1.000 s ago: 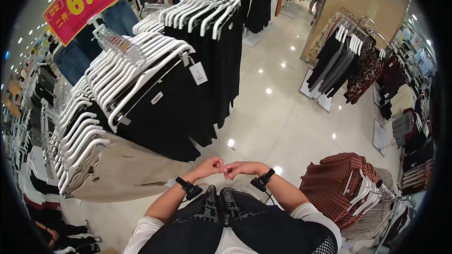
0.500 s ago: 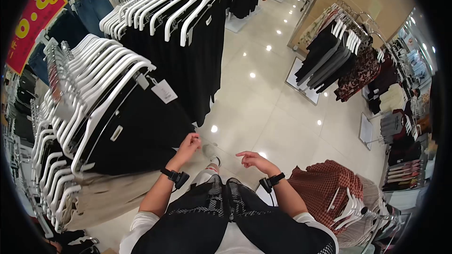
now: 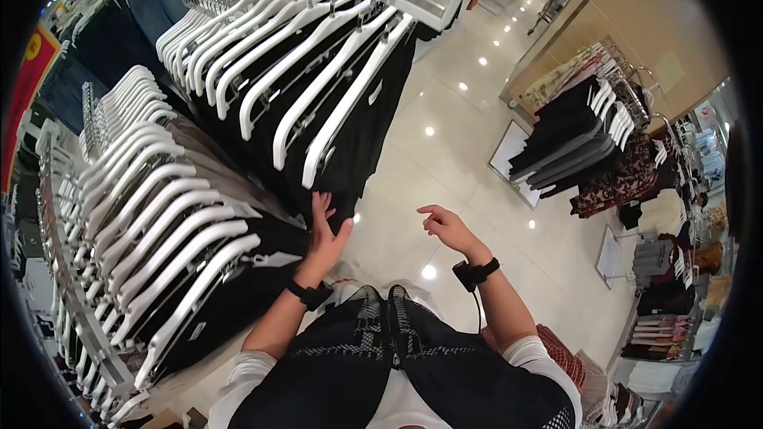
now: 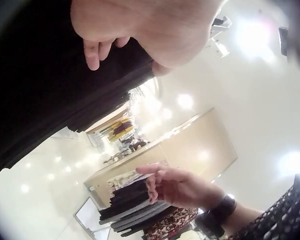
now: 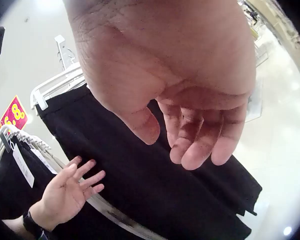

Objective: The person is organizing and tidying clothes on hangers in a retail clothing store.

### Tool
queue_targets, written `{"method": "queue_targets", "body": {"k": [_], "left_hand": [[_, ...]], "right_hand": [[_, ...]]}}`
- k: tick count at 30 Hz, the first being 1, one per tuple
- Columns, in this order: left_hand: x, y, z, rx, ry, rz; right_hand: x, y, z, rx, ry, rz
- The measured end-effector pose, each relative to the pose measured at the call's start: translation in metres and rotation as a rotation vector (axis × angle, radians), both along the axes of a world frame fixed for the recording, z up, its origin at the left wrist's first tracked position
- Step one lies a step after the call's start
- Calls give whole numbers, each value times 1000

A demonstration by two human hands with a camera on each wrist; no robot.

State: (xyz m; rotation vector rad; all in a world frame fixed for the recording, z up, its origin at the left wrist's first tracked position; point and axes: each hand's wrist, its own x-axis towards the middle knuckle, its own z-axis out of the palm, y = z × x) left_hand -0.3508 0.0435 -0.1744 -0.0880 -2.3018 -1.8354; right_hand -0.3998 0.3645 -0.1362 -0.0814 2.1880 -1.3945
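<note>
My left hand (image 3: 326, 234) is raised with spread fingers, its fingertips right by the lower end of the front white hanger (image 3: 359, 95). Black trousers or skirts (image 3: 367, 155) hang from that row of hangers; in the left wrist view the hand overlaps the dark cloth (image 4: 45, 95). My right hand (image 3: 453, 232) is in the air over the floor, its fingers loosely bent with nothing in them. Seen from the right wrist, it is in front of a long black garment (image 5: 125, 155), and the left hand (image 5: 67, 195) is palm out beside the same cloth.
A nearer rack of white hangers (image 3: 199, 290) with dark and taupe garments is at my left. Shiny tile floor (image 3: 445, 167) runs between the racks. Off to the right are a rack of black and grey clothes (image 3: 560, 143) and a checked shirt (image 3: 560, 357).
My hands, together at first, have come apart. The left hand has risen towards the black garments with its fingers spreading; the right has lifted too. The view has moved closer to the black garments.
</note>
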Motion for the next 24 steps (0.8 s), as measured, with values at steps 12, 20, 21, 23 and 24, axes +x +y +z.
{"method": "queue_targets", "body": {"k": [12, 20, 21, 23, 24], "left_hand": [[-60, 21, 20, -97, -198, 359], [-115, 123, 142, 352, 307, 219], [-122, 123, 150, 414, 322, 286], [-133, 124, 170, 557, 343, 347], [-136, 128, 182, 624, 332, 370]], "right_hand": [[-212, -14, 95, -200, 677, 49], [-309, -20, 168, -403, 1143, 281], [-317, -24, 173, -445, 1177, 341], [-329, -35, 184, -503, 1139, 477], [-333, -40, 187, -530, 1123, 541]]}}
